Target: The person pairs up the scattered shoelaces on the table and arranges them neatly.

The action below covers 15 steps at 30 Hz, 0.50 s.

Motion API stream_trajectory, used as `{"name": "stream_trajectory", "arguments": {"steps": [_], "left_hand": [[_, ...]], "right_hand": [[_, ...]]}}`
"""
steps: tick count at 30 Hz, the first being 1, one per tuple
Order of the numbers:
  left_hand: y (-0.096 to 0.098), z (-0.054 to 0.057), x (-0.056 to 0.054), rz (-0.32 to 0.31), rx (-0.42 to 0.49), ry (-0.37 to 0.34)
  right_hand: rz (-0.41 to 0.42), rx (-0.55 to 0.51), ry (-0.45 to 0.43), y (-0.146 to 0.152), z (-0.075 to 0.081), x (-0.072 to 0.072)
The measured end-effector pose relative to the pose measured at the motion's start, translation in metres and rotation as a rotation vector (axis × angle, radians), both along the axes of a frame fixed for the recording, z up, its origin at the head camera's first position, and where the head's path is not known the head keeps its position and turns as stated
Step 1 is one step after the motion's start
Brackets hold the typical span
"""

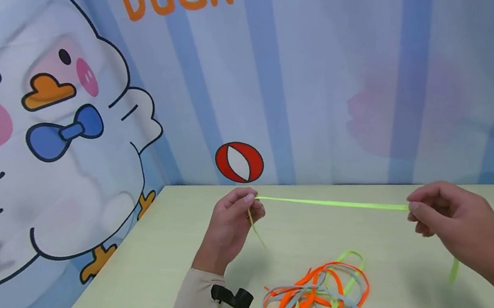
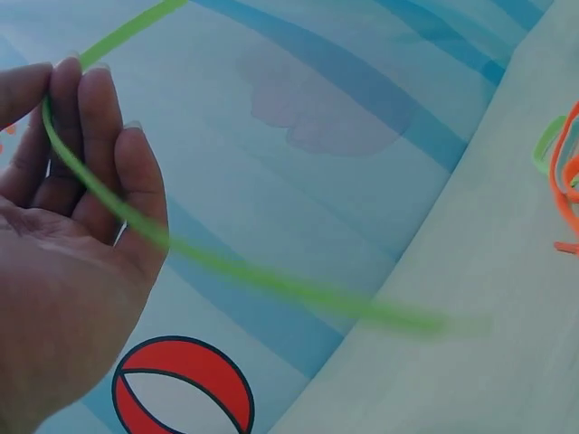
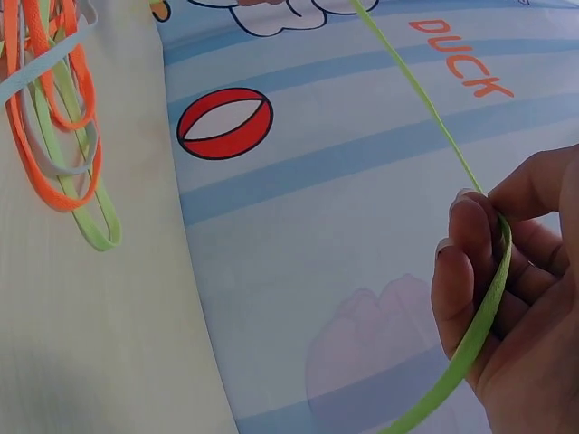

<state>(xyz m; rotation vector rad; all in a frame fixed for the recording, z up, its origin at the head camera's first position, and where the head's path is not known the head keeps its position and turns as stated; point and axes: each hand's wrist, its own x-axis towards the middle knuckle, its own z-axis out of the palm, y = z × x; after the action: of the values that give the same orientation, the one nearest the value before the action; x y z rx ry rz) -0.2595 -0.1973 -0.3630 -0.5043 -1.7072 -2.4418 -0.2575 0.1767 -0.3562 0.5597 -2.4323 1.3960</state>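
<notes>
A flat yellow-green shoelace (image 1: 332, 203) is stretched nearly level above the table between both hands. My left hand (image 1: 232, 219) pinches it between thumb and index finger, and a short loose end hangs below; in the left wrist view that end of the lace (image 2: 271, 282) trails past the palm, blurred. My right hand (image 1: 460, 225) pinches the other side between thumb and fingertips. From there the lace (image 3: 475, 339) runs down across the palm in the right wrist view, and its tail shows below the hand in the head view.
A loose tangle of orange, grey-blue and yellow-green laces (image 1: 315, 302) lies on the pale table (image 1: 149, 268) between the forearms. Behind the table's back edge hangs a blue striped cloth (image 1: 318, 79) printed with a duck and a red ball. Black straps (image 1: 230, 297) sit on both wrists.
</notes>
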Motion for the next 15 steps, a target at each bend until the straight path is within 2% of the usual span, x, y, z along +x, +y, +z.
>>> {"name": "stream_trajectory", "arguments": {"steps": [10, 15], "left_hand": [[-0.007, 0.006, -0.011, 0.109, -0.06, -0.047], [-0.008, 0.002, -0.014, 0.117, -0.063, -0.084]], "right_hand": [[-0.034, 0.002, -0.018, 0.008, 0.009, -0.005], [-0.048, 0.011, -0.023, 0.015, 0.008, -0.004]]}}
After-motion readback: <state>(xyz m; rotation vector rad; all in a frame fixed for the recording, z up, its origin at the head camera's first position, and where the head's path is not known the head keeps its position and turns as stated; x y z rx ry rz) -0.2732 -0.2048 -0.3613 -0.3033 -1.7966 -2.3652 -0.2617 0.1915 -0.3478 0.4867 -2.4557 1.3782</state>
